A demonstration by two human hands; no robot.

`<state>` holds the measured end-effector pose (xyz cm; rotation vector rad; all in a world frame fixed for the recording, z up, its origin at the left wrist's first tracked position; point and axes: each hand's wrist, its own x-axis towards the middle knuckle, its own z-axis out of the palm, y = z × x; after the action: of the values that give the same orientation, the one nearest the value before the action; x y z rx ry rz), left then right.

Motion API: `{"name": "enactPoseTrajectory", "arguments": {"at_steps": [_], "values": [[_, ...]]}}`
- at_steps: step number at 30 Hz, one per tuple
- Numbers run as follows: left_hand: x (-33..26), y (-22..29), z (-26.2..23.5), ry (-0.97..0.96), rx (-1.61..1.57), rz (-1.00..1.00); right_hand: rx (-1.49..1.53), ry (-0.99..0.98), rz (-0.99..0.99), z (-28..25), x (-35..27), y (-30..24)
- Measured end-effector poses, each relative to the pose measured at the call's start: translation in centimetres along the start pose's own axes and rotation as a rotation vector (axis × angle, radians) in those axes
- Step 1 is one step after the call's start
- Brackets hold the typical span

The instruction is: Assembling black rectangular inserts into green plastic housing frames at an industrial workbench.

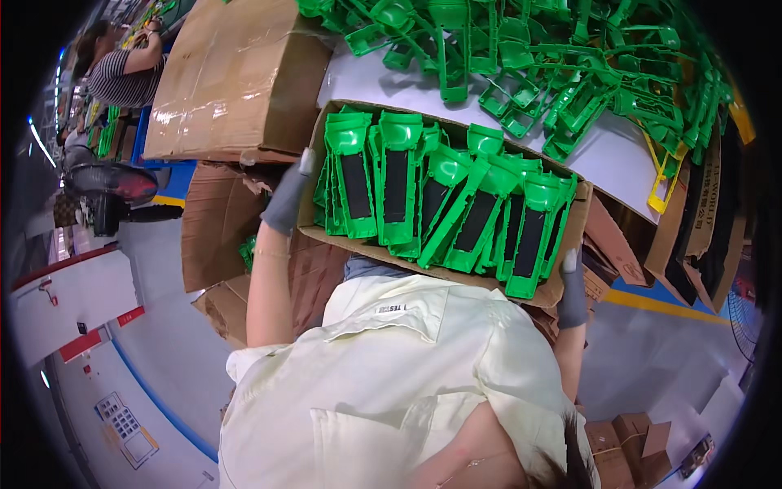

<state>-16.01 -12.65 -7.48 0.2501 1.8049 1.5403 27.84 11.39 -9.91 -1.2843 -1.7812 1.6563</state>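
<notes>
So we've got an open cardboard carton (580, 213) right up against our waist, and it's looking close to full: green plastic housings (350, 137) stand packed in a leaning row along it, several showing black inset strips. Our left hand (283, 200), in a grey glove, holds the carton's left end, and our gloved right hand (573, 297) holds its right end. Can't tell how far the fingers curl under.

Filling this one seems mostly done, we'd say. What's left is a big tangled heap of green plastic parts (513, 57) lying loose beyond the carton, with a yellow plastic frame (669, 175) at the heap's right. We can't make out black strips on those.

The heap sits on a white tabletop (358, 75) behind the carton. A taped cardboard box (228, 73) stands to its upper left; further left there's a black fan (106, 183), a co-worker in stripes (126, 77) and grey floor (171, 277).
</notes>
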Motion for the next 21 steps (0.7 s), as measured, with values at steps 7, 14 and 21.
{"name": "enactPoseTrajectory", "arguments": {"at_steps": [7, 14, 21], "values": [[-1.7, -1.2, -1.3, -0.255, -0.263, -0.175, -0.087, 0.039, 0.056, -0.8, 0.7, 2.6], [-6.5, 3.4, -2.2, -0.177, -0.526, -0.039, 0.423, 0.192, -0.064, -0.9, 2.5, -9.7], [-12.5, 0.6, 0.2, 0.099, -0.718, 0.283, 0.539, -0.341, 0.054, 2.0, 9.2, -16.1]]}}
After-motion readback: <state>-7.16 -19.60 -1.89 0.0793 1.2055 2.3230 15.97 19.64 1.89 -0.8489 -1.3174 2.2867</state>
